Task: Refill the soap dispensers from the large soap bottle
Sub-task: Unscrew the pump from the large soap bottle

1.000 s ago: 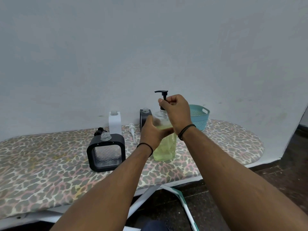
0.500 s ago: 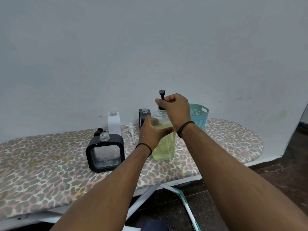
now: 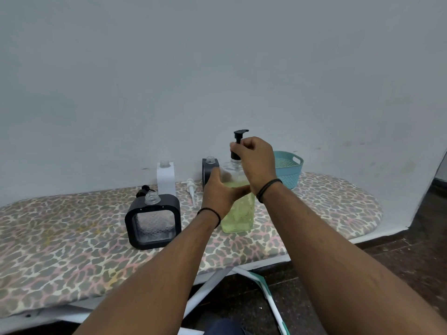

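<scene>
The large soap bottle (image 3: 238, 213), clear with yellow-green soap, stands upright on the leopard-print board (image 3: 72, 250). My left hand (image 3: 221, 192) wraps around its body. My right hand (image 3: 254, 160) pinches the collar of its black pump (image 3: 240, 134), whose spout points right. A black square dispenser (image 3: 153, 221) with an open clear neck stands to the left. Behind it stands a white dispenser (image 3: 165, 177), also open. A second black dispenser (image 3: 209, 169) is partly hidden by my left hand.
A loose black pump (image 3: 144, 189) lies behind the black square dispenser. A white pump (image 3: 191, 191) lies between the white and rear black dispensers. A teal basket (image 3: 289, 169) sits at the back right against the wall. The board's front edge and white legs (image 3: 263, 291) are below.
The black pump head has turned: its spout pointed left, then toward me, and now points right. My right hand has twisted with it. The left hand holds the bottle still.
</scene>
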